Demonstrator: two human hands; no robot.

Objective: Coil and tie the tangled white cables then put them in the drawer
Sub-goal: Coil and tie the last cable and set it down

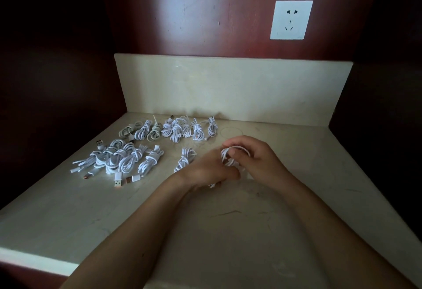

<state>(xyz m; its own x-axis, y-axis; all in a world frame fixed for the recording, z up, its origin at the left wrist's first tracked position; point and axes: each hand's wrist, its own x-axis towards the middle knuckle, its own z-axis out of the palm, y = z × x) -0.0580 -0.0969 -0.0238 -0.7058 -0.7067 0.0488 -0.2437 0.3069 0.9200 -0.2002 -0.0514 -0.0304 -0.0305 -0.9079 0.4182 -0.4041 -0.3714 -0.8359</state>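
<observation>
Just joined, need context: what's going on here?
A person is coiling a white cable above the counter. The left hand grips its lower part and the right hand holds the loops. Coiled bundles lie in a back row and a front row, with one more bundle beside the left hand. No drawer is in view.

A partly coiled white cable (229, 156) hung between left hand (206, 171) and right hand (257, 156), tied cable bundles (127, 160) lying in rows to its left.
</observation>
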